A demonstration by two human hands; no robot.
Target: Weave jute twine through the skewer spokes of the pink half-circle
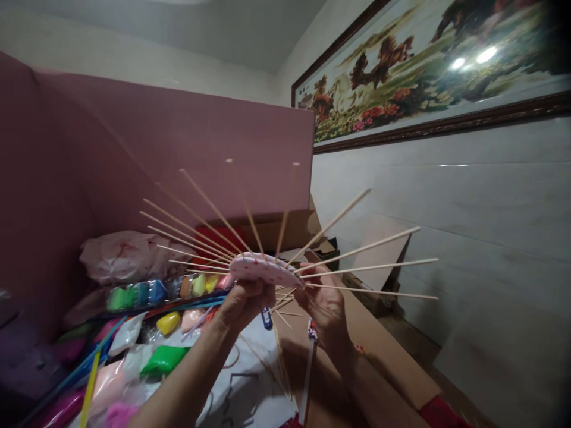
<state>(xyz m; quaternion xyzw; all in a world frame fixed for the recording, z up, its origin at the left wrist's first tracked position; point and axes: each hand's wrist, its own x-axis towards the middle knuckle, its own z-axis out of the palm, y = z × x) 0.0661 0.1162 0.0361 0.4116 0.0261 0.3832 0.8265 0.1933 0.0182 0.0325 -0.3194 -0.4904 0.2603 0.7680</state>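
A pale, red-dotted clay disc [263, 270] is raised in front of me, seen nearly edge-on. Thin wooden sticks [343, 218] stand out all round its rim like rays. My left hand [250, 300] grips the near left side of the disc, thumb against its edge. At the disc's right edge, my right hand [323, 297] has its fingers closed close to the base of a stick; whether they pinch the stick or the rim is hard to make out. Under the hands, several loose sticks [285, 306] and a blue-handled tool [266, 318] lie on the table.
Packets of coloured clay, among them a green one [165, 361], and a row of clay tubs [134, 295] cover the left side. A white sheet [241, 380] with dark marks lies on the brown tabletop [375, 333]. Pink panels [178, 131] stand behind, and a tiled wall is at right.
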